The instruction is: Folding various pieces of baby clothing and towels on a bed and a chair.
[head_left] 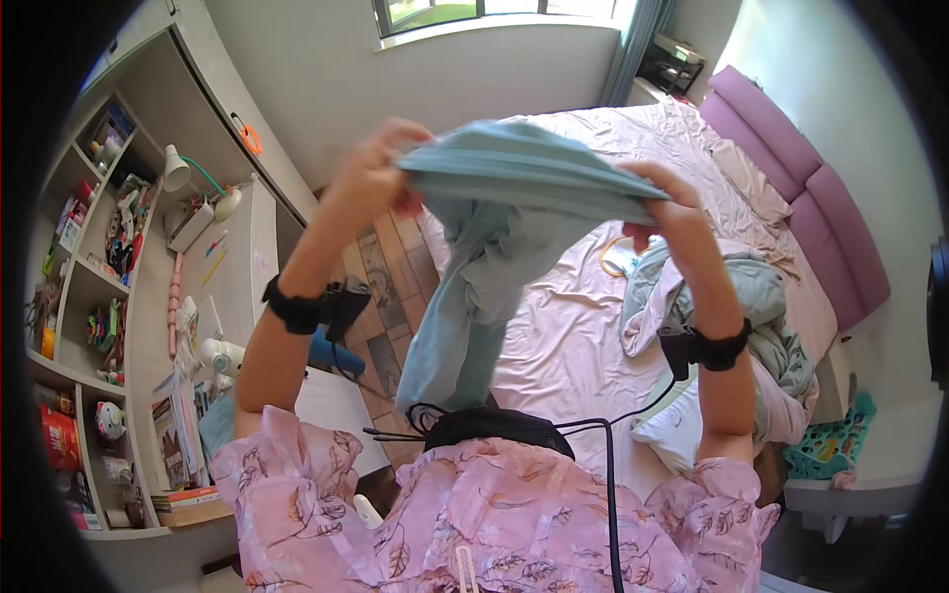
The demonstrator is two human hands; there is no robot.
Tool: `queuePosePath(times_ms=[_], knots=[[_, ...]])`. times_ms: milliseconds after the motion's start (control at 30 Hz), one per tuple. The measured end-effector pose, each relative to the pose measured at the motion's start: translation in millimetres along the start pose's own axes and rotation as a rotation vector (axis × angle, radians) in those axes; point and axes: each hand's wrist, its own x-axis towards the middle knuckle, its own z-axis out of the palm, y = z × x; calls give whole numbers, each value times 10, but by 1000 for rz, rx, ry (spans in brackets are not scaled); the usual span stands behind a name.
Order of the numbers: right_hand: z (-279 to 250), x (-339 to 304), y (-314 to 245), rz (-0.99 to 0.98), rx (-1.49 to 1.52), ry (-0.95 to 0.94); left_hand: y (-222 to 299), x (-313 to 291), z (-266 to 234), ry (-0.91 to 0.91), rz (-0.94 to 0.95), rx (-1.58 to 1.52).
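A pair of pale blue-green trousers (474, 267) is held up in front of me, its waistband stretched wide between my hands and the legs hanging down. My left hand (381, 173), slightly blurred, is closed on one end of the waistband. At the other end my right hand (674, 203) grips the edge, with its fingers wrapped round the cloth. The lower end of the legs hangs close to my chest, partly behind a black strap and cables (494, 427).
Behind the trousers lies a bed (563, 346) with a pink sheet, a crumpled green-and-pink quilt (761, 306) and a purple headboard (791, 168). At left stand a desk (232, 267) with a lamp (178, 170) and filled shelves (94, 267). A teal basket (830, 440) sits at right.
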Motion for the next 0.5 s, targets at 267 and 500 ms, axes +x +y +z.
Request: queuePosePath(times_ms=[267,500], knots=[[-243,898,535,-20,287,270,-349,906,-160,318,234,150],[-298,541,-224,-834,-397,591,443,662,-115,533,764,348]])
